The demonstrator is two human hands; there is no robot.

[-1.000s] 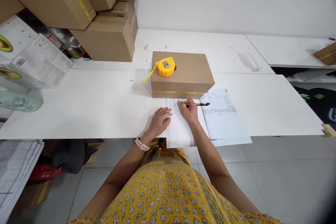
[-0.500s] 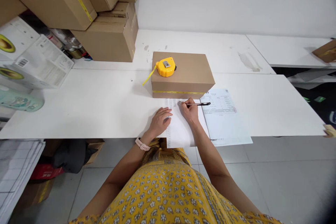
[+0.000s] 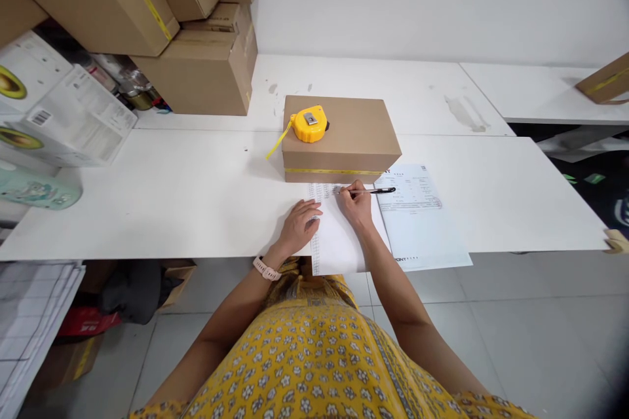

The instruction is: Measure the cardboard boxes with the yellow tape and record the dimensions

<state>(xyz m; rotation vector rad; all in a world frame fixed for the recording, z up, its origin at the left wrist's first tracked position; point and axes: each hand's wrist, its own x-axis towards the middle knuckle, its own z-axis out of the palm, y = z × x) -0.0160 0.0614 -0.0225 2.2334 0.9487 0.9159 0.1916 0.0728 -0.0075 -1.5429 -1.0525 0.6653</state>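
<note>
My right hand (image 3: 356,205) grips a pen (image 3: 386,190) with a black end, its tip down at the upper part of a white paper sheet (image 3: 339,245). Rows of small handwriting run along the sheet's left edge and top. Flat on the left margin lies my left hand (image 3: 299,226), fingers stretched out and holding nothing. Right of the sheet is a pale blue printed page (image 3: 422,229), partly under the cardboard box (image 3: 351,127) behind my hands. A yellow tape measure (image 3: 310,123) rests on the box, a short length of its tape sticking out to the left.
Stacked cardboard boxes (image 3: 196,72) stand at the back left. In front of them are white avocado-print cartons (image 3: 78,111) and a mint-green bottle (image 3: 39,184). Another box (image 3: 607,82) sits at the far right. The white table (image 3: 171,209) ends just before my body.
My right hand has shifted very slightly to the right along the written line, pen still in its grip. The left hand stays in place on the paper.
</note>
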